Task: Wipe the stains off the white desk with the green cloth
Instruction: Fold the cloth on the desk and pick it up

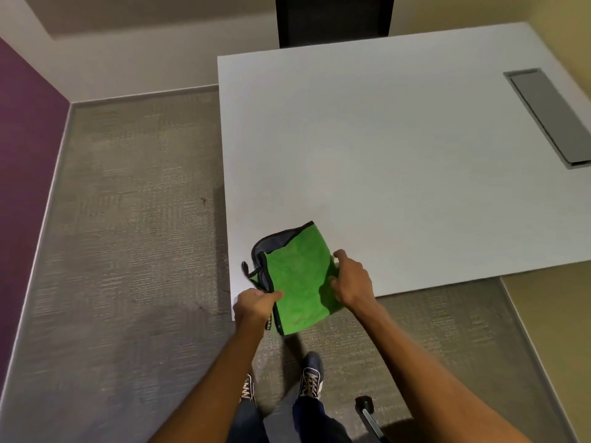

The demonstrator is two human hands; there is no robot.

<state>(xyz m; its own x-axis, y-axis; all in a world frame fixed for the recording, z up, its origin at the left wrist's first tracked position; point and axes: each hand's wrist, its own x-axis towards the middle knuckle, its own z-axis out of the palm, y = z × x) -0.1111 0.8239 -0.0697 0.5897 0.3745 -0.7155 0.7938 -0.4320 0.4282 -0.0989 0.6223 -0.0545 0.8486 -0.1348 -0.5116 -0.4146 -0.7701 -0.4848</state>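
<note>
Partly over desk (383, 139) edge: green cloth (297, 276)

Legible text: none recorded. Pale marks are borne by a small black tag (270, 324) at the edge of the green cloth (297, 282), too small to be read.

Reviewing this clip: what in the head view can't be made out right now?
Stains on the white desk: none discernible in the head view, too faint or small.
Underside of the green cloth: hidden by its own fold; left hand and right hand cover its side edges.
Grey hatch: cut off by the right edge.
Dark chair: cut off by the top edge.
</note>
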